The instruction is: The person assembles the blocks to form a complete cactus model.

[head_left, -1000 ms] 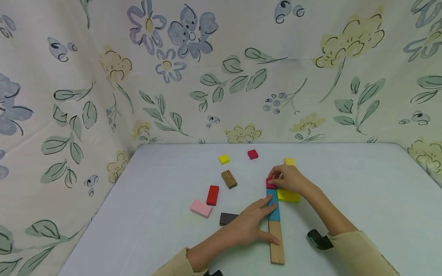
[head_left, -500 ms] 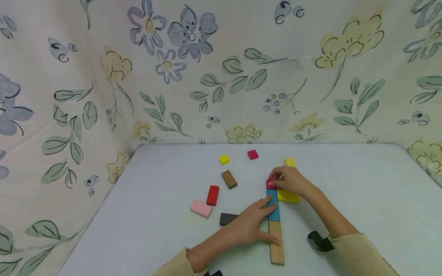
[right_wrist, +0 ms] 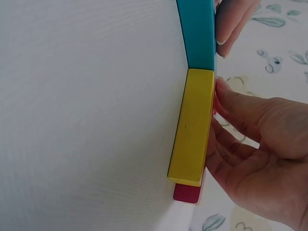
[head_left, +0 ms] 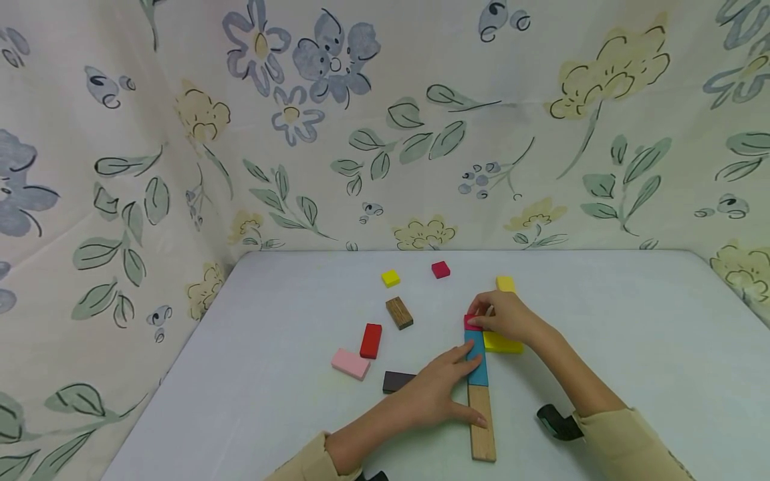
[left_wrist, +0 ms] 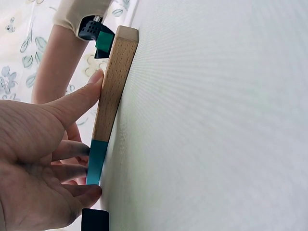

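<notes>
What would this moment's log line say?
left hand: touches blue block, tan block | right hand: pinches crimson block at blue block's far end

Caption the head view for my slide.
Left hand touches blue block and wooden block; right hand pinches red block.

Beyond the flat blue rectangular block [head_left: 477, 375], on which the left hand [head_left: 434, 391] rests, the right hand [head_left: 506, 314] pinches a small crimson block [head_left: 468, 325].

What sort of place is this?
Probably a screened-off tabletop recording setup, though the wider room isn't visible. Clues: a white table, a floral cloth hanging behind it and along its left side, and a wrist-worn black device.
</notes>
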